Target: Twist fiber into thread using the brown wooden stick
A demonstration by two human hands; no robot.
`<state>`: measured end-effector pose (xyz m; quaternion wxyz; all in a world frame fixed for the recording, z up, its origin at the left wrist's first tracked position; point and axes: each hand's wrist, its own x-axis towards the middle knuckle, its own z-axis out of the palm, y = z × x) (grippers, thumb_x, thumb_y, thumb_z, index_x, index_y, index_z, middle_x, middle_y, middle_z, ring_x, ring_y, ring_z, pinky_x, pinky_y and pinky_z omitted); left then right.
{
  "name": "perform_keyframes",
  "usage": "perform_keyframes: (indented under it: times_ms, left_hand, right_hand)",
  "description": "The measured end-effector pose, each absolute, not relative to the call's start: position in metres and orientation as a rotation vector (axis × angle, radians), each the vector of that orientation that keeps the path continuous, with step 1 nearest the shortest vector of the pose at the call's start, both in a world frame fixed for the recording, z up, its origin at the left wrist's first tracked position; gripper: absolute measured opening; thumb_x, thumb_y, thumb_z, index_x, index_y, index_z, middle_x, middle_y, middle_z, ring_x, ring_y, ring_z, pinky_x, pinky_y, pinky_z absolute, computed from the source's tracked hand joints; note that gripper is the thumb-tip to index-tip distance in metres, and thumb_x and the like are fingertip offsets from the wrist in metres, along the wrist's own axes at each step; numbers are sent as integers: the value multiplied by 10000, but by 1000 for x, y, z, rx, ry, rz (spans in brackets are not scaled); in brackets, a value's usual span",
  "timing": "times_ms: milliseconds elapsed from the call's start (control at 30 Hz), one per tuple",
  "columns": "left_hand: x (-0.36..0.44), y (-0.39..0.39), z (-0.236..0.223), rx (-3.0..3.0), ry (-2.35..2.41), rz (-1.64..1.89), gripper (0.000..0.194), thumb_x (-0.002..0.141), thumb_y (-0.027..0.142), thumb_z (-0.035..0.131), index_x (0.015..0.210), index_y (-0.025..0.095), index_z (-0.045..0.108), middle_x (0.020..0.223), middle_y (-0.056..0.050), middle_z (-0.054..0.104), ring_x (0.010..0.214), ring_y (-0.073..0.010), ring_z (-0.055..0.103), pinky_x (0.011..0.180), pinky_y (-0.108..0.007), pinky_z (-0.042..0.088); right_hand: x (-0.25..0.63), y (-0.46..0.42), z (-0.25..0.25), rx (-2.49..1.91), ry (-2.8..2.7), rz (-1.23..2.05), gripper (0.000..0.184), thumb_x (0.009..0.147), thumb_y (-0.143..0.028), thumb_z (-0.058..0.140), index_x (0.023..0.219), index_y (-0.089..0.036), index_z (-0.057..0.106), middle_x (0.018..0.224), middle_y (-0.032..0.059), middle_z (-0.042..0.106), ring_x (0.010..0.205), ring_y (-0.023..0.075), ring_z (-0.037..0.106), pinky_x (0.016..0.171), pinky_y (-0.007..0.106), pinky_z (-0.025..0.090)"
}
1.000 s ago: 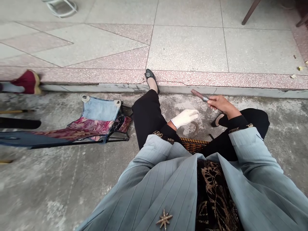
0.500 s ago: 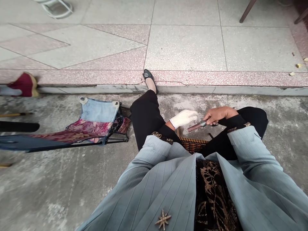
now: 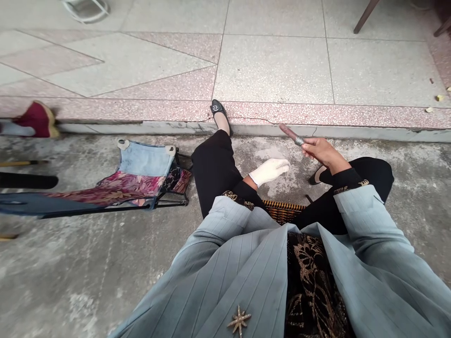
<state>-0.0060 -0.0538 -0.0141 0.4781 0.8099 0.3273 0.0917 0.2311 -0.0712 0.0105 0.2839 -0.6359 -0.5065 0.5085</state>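
My right hand (image 3: pixel 319 151) is closed around a reddish-brown stick (image 3: pixel 288 132) with a rounded end. Silvery wire (image 3: pixel 299 140) is wound in a tight coil around the stick, right beside my fingers. The stick tilts up and to the left, above the concrete. Lower and to the left, my left hand (image 3: pixel 269 172) wears a white knit glove, its fingers pressed together. A faint thin strand seems to show near its fingertips, but what they hold is too small to make out. The two hands are apart.
Between my legs shows a woven seat edge (image 3: pixel 283 212). A folding chair with floral cloth (image 3: pixel 137 188) stands to the left, near another person's red shoe (image 3: pixel 33 119). Ahead, a low step (image 3: pixel 268 129) leads up to tiled floor. A dark furniture leg (image 3: pixel 365 16) stands at top right.
My right hand has moved up and away from my left hand, and the stick now points up and left instead of down and left. My gloved left hand has barely moved.
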Motion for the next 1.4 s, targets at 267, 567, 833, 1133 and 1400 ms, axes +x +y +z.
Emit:
perform_keyframes:
  times_ms: [267,567,833,1133,1400]
  left_hand:
    - [-12,-48,-24,2153,764,139,321,922,386,436,960,182,681,900,-52,687,846,-199,609,802,-291,429]
    - [-11,-48,-24,1738,791,394,398,943,457,426,969,126,646,830,-43,651,730,-141,567,700,-250,444]
    - [-10,-47,-16,1945,715,260,345,943,402,429,914,152,666,847,-9,647,751,-136,554,759,-243,422]
    - [-10,-52,-33,2164,631,110,348,941,392,431,946,159,689,871,-49,680,812,-179,603,786,-263,426]
    - [-10,-49,-31,1909,599,247,356,912,431,477,959,136,670,910,-59,684,800,-161,592,751,-261,446]
  right_hand:
    - [225,-75,25,-1946,-2198,1735,165,816,-322,663,800,-172,731,678,53,641,575,140,528,557,278,366]
    - [234,-84,43,-1232,-1357,1791,376,759,-468,747,966,-156,717,724,-1,615,600,100,503,538,229,379]
    - [230,-75,21,-1461,-1113,1547,355,703,-480,768,799,-163,641,711,21,591,580,115,491,509,242,359]
    - [222,-73,19,-2125,-2163,1183,150,827,-265,616,827,-160,724,671,51,612,589,148,509,560,284,332]
    - [234,-80,27,-1281,-1905,2285,455,773,-434,727,1101,-119,723,743,29,654,617,122,550,567,252,399]
